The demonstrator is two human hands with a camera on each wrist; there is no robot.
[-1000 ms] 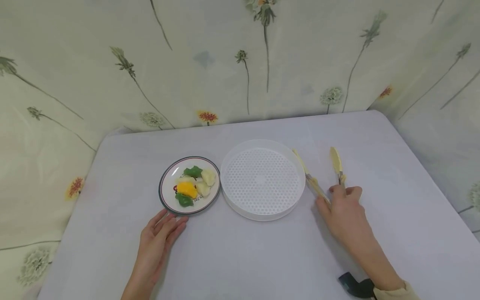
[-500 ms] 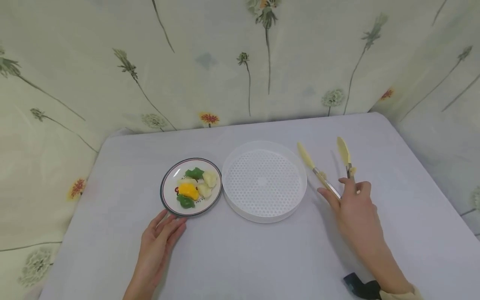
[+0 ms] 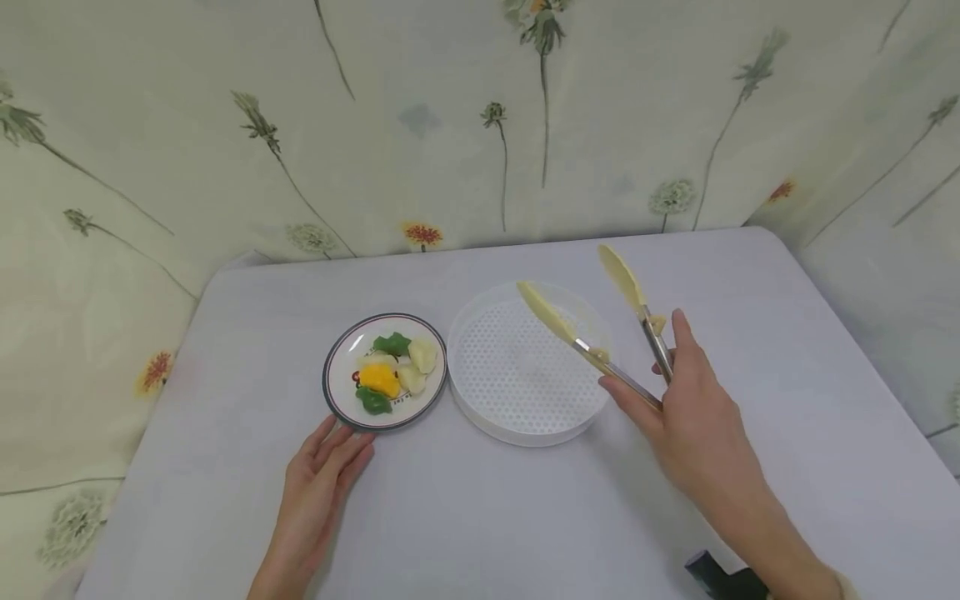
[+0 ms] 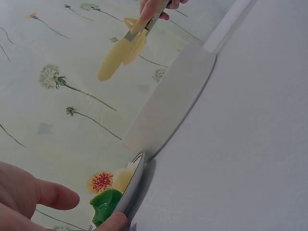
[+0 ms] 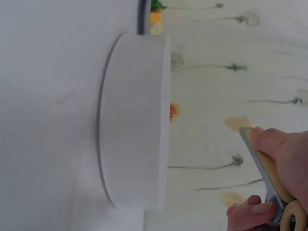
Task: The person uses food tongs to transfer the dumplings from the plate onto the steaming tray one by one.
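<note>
My right hand (image 3: 701, 425) grips a pair of tongs (image 3: 551, 315) with pale yellow tips and metal arms. The tongs are spread apart, raised over the right part of a round white tray (image 3: 517, 367) with a perforated bottom; nothing is between their tips. At the near left rim of a small white plate (image 3: 342, 367) with dark edging, my left hand (image 3: 318, 479) touches with relaxed fingers, its thumb apart from the rim in the left wrist view. On the plate lie a yellow pepper-like piece (image 3: 378, 379), green leafy-looking pieces (image 3: 373, 401) and pale chunks (image 3: 422, 356).
The plate and tray sit side by side on a white-covered table (image 3: 480, 517). Behind it hangs a floral cloth (image 3: 450, 125). A black device (image 3: 720, 577) is at the right wrist.
My right hand has lifted the tongs off the table at the right and carried them left over the tray. The left hand stays at the plate.
</note>
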